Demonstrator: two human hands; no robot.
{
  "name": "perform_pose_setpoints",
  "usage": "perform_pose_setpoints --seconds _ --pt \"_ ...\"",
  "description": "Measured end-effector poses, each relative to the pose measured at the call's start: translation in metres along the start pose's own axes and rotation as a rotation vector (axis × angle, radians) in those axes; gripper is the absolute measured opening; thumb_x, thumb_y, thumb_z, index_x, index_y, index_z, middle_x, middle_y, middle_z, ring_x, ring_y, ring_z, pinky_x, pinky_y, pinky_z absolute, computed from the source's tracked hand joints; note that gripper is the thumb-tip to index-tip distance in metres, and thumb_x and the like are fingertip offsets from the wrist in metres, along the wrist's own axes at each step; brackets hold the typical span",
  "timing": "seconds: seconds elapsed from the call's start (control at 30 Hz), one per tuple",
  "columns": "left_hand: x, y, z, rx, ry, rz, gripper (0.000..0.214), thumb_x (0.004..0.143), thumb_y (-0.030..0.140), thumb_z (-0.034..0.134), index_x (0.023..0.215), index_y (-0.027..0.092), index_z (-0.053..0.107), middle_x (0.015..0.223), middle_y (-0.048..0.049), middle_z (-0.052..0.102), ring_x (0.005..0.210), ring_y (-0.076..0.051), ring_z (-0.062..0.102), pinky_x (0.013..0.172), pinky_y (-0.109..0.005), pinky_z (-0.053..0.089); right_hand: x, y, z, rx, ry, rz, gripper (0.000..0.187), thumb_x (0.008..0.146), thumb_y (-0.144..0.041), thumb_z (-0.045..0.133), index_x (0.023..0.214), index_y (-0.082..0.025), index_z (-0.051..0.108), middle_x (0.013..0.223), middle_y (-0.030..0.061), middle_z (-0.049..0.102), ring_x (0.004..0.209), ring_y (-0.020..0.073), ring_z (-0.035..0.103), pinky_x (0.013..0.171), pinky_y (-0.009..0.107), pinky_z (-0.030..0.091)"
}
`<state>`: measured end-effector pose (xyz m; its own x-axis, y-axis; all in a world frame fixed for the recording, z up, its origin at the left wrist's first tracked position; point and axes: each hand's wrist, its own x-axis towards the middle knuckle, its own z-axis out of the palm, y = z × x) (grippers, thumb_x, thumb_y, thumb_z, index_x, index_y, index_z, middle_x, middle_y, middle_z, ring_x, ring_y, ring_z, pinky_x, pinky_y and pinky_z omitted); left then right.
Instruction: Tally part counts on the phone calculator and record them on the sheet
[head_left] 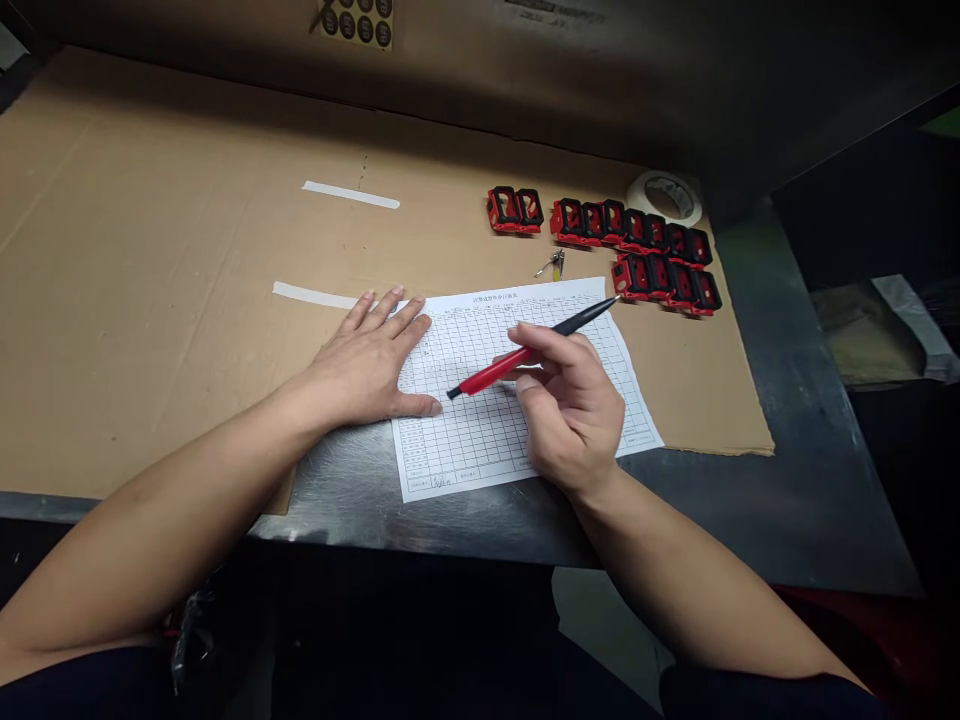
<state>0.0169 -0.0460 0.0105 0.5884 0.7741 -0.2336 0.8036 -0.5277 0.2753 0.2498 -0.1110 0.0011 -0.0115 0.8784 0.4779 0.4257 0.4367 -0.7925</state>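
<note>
Red-and-black pen [491,373] over gridded form [465,450].

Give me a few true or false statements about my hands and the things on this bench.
1. The right hand holds a pen in its grip. True.
2. The left hand is lifted clear of the paper form. False: it lies flat, with fingers on the form's left edge.
3. The red and black parts sit in rows beyond the form. True.
4. The tape roll lies on the form. False: it lies on the cardboard, behind the parts.
</note>
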Motion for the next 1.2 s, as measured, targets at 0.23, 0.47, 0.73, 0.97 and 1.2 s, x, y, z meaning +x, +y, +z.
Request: perform_pose_setpoints --seconds 0.23,0.47,0.73,0.97,1.2 --pt "0.0 0.002 -0.002 0.013 -0.016 -0.01 0.111 0.087 0.078 0.067 0.169 0.011 0.033 0.179 -0.0133 0.016 0.169 -0.033 0.002 0.137 -0.052 -0.001 -0.007 -0.011 0.002 0.135 -0.051 0.039 0.068 0.081 -0.022 0.078 0.141 -0.037 0.049 0.125 0.0061 0.051 0.112 0.025 0.065 0.088 0.042 0.068" --pt "-0.001 0.002 -0.004 0.019 -0.019 -0.009 0.112 0.086 0.077 0.068 0.168 0.01 0.033 0.179 -0.0127 0.016 0.169 -0.033 0.003 0.137 -0.054 0.001 -0.008 -0.014 0.002 0.049 0.008 -0.017 0.087 0.068 -0.048 0.095 0.138 -0.038 0.044 0.12 0.0066 0.047 0.099 0.025 0.059 0.082 0.045 0.065" --pt "0.0 0.002 -0.005 0.03 -0.032 -0.016 0.113 0.086 0.079 0.067 0.169 0.01 0.032 0.18 -0.013 0.015 0.169 -0.033 0.002 0.137 -0.053 0.0 -0.008 -0.009 -0.001 -0.007 -0.078 0.025 0.08 0.072 -0.04 0.089 0.139 -0.033 0.047 0.116 0.0048 0.052 0.099 0.0242 0.06 0.082 0.044 0.062" --pt "0.0 0.003 -0.006 0.024 -0.055 -0.021 0.115 0.086 0.08 0.067 0.169 0.011 0.03 0.18 -0.0126 0.012 0.169 -0.032 0.0 0.137 -0.053 -0.002 -0.007 -0.006 0.0 -0.033 -0.122 0.04 0.08 0.071 -0.042 0.089 0.138 -0.032 0.049 0.118 0.0048 0.051 0.097 0.0245 0.06 0.085 0.049 0.063" --pt "0.0 0.001 -0.004 0.006 -0.041 -0.01 0.115 0.086 0.079 0.067 0.17 0.01 0.029 0.18 -0.0137 0.013 0.169 -0.033 0.001 0.137 -0.052 -0.002 -0.008 -0.005 0.001 0.017 -0.16 0.045 0.079 0.073 -0.039 0.09 0.14 -0.033 0.049 0.118 0.0049 0.052 0.1 0.0251 0.061 0.085 0.049 0.064"
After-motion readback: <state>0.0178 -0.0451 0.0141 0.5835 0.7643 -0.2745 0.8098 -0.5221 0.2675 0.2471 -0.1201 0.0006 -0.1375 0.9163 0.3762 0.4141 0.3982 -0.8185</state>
